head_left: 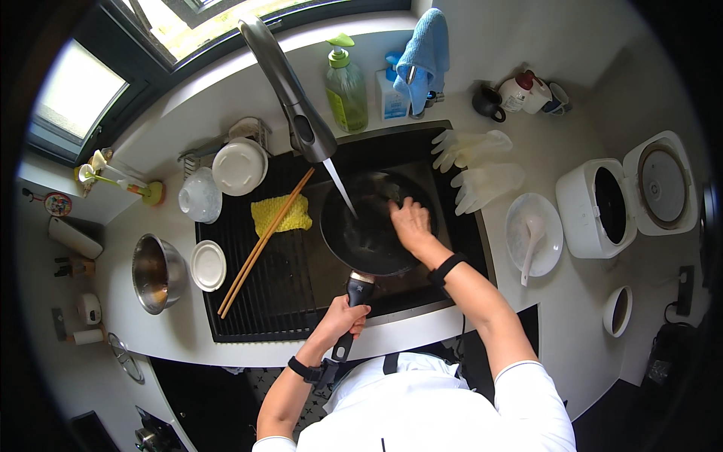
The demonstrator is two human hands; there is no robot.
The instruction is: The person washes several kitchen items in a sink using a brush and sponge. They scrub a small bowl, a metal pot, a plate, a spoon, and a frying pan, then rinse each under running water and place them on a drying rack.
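Observation:
A black frying pan [343,245] is in the dark sink, its handle toward me. My left hand [346,318] is closed around that handle. Inside the pan, my right hand [412,224] reaches down with curled fingers at the right part of the inner surface. Something small and dark shows by the fingertips, too blurred to name. From the grey faucet [307,132] a stream of water [341,186] runs into the pan. Left of the pan, a pair of long wooden chopsticks [260,252] lies across a yellow textured cloth [300,215] on the black drying rack [260,309].
A steel bowl [177,273], a white lid [208,266] and a glass bowl [201,197] stand at left. Soap bottles [347,94] are behind the sink. Rubber gloves [486,184], a white plate with a spoon [544,256] and an open rice cooker [591,215] are at right.

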